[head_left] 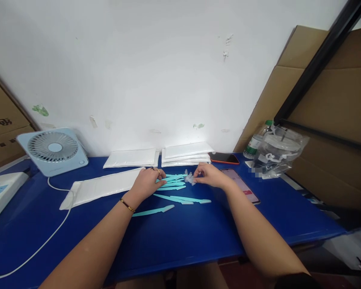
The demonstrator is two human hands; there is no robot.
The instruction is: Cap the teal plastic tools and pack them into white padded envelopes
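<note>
Several turquoise eyebrow razors (176, 182) lie fanned in a bunch on the blue table. My left hand (147, 181) is closed, with thumb and fingers around the handle ends of this bunch. At its other end sits a small heap of translucent plastic caps (189, 177). The curled fingertips of my right hand (209, 176) pinch at the edge of that heap; the exact piece between them is too small to make out. Closer to me lie more loose razors (188, 199), and one single razor (156, 210) points toward my left forearm.
A white padded packet (100, 186) lies left of my hand, with white packet stacks (130, 157) (185, 152) along the wall. Phones (224, 157) (242, 186) lie to the right, near a bottle (255, 142) and a bagged cup (278, 150). A blue fan (54, 148) with a cable stands left.
</note>
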